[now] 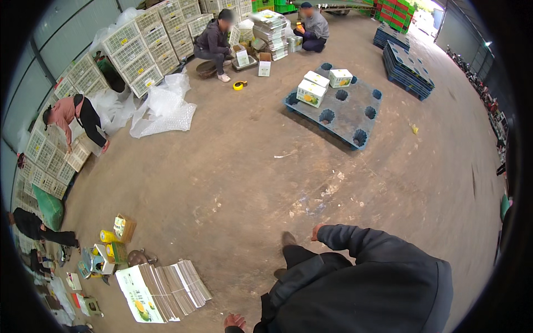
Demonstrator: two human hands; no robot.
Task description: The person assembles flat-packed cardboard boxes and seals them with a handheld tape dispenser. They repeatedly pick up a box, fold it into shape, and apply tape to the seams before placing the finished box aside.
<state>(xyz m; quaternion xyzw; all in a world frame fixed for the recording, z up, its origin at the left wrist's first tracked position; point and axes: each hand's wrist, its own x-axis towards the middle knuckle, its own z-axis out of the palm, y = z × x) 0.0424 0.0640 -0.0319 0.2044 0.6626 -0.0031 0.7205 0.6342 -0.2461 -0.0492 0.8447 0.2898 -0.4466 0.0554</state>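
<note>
Two hands: your left hand point(235, 321) shows at the lower edge, fingers loosely spread and empty; your right hand point(317, 230) peeks from a dark padded sleeve, curled, and you cannot tell how far it is open; nothing shows in its grip.
Nearest stack: flat printed cardboard sheets point(164, 289), fanned like a deck of cards, lie on the floor just to the left of your left hand, apart from it.
Floor: rough, dusty brown concrete floor point(233, 166), scuffed with pale marks.
Pallet: blue plastic pallet point(340, 105) with round holes, well ahead of you, bearing three white printed boxes point(311, 91) at its far corner.
Crates: white lattice crates point(139, 50) stacked along the left wall; a person in pink point(72, 114) bends over them.
Wrap: crumpled clear bubble wrap point(164, 108) heaped beside the crates.
Tape: yellow tape roll point(239, 85) on the floor near a crouching person point(214, 41).
Far end: a second seated person point(313, 28) beside tall piles of flat cartons point(272, 30); stacked blue pallets point(407, 64) to the right.
</note>
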